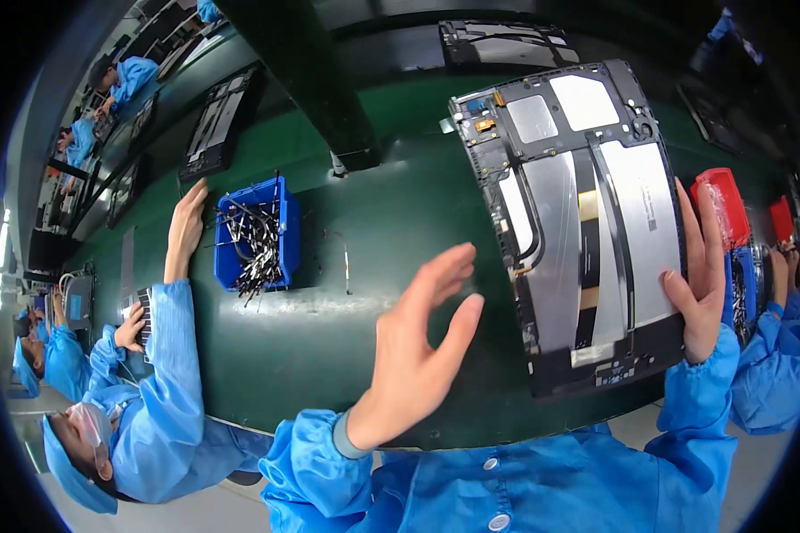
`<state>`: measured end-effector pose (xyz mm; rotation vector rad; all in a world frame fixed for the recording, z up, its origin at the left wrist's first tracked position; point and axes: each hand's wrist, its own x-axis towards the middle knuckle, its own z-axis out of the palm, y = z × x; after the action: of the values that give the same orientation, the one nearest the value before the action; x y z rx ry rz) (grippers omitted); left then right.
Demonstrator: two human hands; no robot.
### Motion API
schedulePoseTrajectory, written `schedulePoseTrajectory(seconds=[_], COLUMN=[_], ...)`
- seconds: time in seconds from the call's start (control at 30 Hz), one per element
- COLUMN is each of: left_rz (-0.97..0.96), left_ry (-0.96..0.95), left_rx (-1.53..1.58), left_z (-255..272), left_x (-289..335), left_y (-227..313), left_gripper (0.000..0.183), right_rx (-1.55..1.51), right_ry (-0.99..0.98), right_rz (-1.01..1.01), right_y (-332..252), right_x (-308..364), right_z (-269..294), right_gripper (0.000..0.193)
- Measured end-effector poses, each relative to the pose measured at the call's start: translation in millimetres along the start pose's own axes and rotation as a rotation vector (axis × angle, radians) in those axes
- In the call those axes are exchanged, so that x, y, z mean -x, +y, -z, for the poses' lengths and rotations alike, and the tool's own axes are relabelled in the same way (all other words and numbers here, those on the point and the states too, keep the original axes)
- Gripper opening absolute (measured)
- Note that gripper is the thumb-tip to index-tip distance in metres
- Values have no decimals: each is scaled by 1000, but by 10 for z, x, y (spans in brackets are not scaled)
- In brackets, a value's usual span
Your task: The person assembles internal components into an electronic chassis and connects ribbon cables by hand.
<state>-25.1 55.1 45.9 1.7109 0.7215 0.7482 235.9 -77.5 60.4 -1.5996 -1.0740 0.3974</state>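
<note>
An opened tablet chassis, black-framed with silver battery cells and flat cables showing, is tilted up over the green belt. My right hand grips its right edge near the lower corner. My left hand hovers flat and open just left of the chassis, fingers stretched toward it, touching nothing.
The green conveyor belt carries a blue bin of small cable parts, more opened tablets farther along, and one behind. A co-worker's hand reaches onto the belt at left. A red bin and another worker's sleeve sit at right.
</note>
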Motion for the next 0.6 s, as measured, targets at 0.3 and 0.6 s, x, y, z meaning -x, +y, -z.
schedulePoseTrajectory(seconds=[0.3,0.6], left_rz=[278,299], left_ry=[-138,-209], left_rx=[375,257], left_z=[-135,-266], left_x=[-176,-352], left_y=[397,175], left_gripper=[42,33], right_rx=[-69,-28], right_ry=[-2,5], right_rz=[37,-10], right_y=[-96,-120], right_x=[84,124], right_z=[230,233], right_gripper=[87,86])
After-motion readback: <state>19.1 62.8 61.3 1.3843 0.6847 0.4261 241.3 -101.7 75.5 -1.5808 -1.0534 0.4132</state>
